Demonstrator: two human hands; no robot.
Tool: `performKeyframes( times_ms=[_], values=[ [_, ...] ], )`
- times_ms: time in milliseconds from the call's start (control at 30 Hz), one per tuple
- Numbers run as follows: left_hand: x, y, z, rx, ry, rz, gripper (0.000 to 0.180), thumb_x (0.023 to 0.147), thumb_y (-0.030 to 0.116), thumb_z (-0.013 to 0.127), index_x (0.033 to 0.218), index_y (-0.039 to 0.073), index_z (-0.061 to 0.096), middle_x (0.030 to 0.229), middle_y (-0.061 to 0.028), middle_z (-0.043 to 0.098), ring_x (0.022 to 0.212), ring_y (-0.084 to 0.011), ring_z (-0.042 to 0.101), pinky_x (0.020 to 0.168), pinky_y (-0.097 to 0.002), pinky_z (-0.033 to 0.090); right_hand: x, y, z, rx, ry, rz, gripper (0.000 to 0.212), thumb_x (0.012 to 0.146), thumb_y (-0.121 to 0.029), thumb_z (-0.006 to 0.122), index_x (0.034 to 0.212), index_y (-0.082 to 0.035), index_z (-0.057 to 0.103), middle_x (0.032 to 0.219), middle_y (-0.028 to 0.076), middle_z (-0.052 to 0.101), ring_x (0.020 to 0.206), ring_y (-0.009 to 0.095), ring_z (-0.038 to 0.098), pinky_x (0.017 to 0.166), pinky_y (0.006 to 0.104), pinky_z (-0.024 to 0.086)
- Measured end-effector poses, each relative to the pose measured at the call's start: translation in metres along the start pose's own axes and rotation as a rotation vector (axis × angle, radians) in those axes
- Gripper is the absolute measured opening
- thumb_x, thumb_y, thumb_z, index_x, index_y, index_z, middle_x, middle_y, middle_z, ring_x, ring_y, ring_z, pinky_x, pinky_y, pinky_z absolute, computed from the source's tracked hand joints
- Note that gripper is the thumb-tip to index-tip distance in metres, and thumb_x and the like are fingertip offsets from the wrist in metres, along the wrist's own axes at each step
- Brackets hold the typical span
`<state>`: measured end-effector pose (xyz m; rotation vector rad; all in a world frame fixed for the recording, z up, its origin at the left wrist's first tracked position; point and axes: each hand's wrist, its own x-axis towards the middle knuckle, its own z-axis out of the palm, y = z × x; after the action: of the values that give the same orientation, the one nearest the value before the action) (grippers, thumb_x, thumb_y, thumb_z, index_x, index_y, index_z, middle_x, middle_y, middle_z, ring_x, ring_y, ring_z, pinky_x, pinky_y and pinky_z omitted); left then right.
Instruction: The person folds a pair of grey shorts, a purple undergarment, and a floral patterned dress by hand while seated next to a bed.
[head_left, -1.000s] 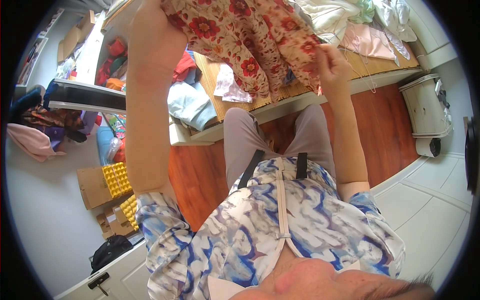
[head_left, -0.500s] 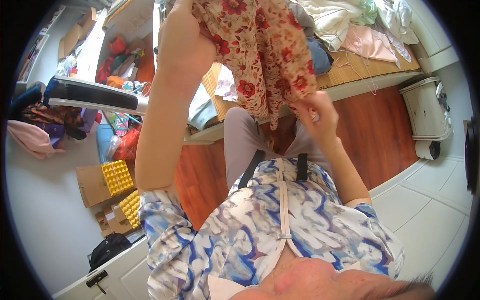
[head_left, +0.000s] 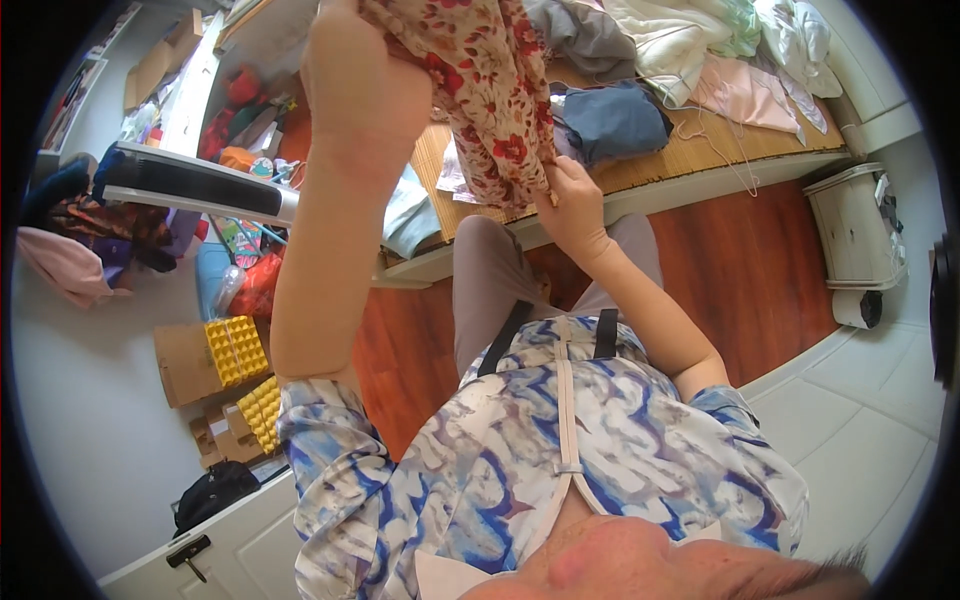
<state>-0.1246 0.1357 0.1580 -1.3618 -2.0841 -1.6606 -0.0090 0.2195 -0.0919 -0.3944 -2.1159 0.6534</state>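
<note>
My left hand [head_left: 365,85] is lifted high, at 11 o'clock in the picture, fingers closed round the top of the flowered cloth [head_left: 490,95]. My right hand [head_left: 572,205] is lower, approx. at 12 o'clock from my chest, and its fingers pinch the bottom edge of the same cloth. So the cloth hangs between my 2 hands, over my knees and in front of the bed [head_left: 700,165]. Its long axis goes nearly up-down in the picture, top end towards 11 o'clock, bottom end towards 5 o'clock; it is bunched, not spread flat. I count 1 such cloth, cream with red flowers.

On the bed, at 1 to 2 o'clock from my right hand, lie a dark blue garment [head_left: 612,120], a pink one [head_left: 745,90] and a white pile [head_left: 680,30]. At 9 o'clock, on the floor, are 2 yellow trays [head_left: 237,350] w/ cardboard boxes. A white bin [head_left: 857,235] stands at 3 o'clock.
</note>
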Motion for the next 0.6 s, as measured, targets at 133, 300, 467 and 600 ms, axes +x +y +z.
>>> performKeyframes(
  times_ms=[133,300,467,600],
  values=[
    [0.005,-0.019,-0.011,0.041,0.002,0.069,0.043,0.076,-0.005,0.068,0.117,-0.005,0.056,0.109,-0.0121,0.066,0.101,-0.019,0.063,0.089,-0.0284,0.049,0.007,0.004,-0.004,-0.121,-0.014,-0.034,0.018,0.07,-0.008,0.063,0.088,-0.005,0.064,0.089,0.007,0.06,0.084,0.03,0.058,0.07,0.0381,0.051],
    [0.001,-0.028,-0.01,-0.059,0.044,0.108,0.043,0.075,-0.006,0.067,0.117,-0.005,0.056,0.108,-0.0125,0.066,0.101,-0.019,0.063,0.089,-0.0285,0.049,0.028,0.008,-0.01,-0.156,0.027,-0.141,0.021,0.066,-0.008,0.065,0.087,-0.006,0.064,0.094,0.006,0.062,0.091,0.029,0.057,0.073,0.0367,0.052],
    [0.011,-0.019,-0.016,-0.395,-0.024,0.004,0.041,0.077,-0.008,0.065,0.118,-0.006,0.056,0.109,-0.0122,0.066,0.101,-0.0195,0.063,0.089,-0.0286,0.05,0.027,0.028,0.012,-0.02,-0.089,-0.161,0.026,0.063,-0.01,0.067,0.088,-0.005,0.063,0.105,0.01,0.059,0.099,0.033,0.055,0.08,0.04,0.05],
    [0.0,-0.02,-0.016,0.095,-0.008,0.267,0.036,0.084,0.001,0.063,0.12,-0.004,0.056,0.112,-0.0137,0.065,0.102,-0.0214,0.063,0.091,-0.0318,0.051,0.027,0.036,0.012,0.061,-0.1,-0.131,0.03,0.061,-0.007,0.07,0.09,-0.004,0.066,0.098,0.012,0.061,0.094,0.034,0.058,0.08,0.0398,0.05]
  ],
)
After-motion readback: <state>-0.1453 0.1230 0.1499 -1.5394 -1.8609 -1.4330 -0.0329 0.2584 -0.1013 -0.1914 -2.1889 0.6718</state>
